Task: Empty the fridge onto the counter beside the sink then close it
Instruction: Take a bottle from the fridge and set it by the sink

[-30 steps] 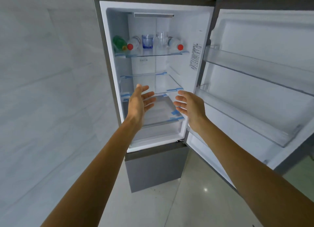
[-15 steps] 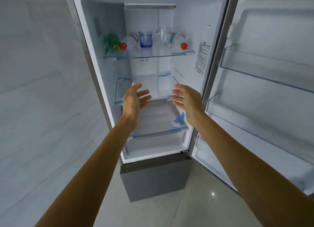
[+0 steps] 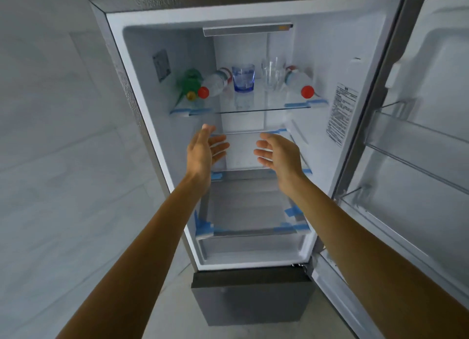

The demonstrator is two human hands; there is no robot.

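- Fridge (image 3: 312,46) stands open, 3 bottles (image 3: 215,83) and 2 glasses (image 3: 243,78) on its top shelf (image 3: 266,108).
- Left hand (image 3: 203,150) and right hand (image 3: 279,153), both spread and empty, hang below that shelf; bottles lie caps (image 3: 307,91) outward.

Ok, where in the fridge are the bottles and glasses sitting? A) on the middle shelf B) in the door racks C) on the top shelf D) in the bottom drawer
C: the green bottle, the left water bottle, the blue glass, the clear glass and the right water bottle all rest on the top shelf.
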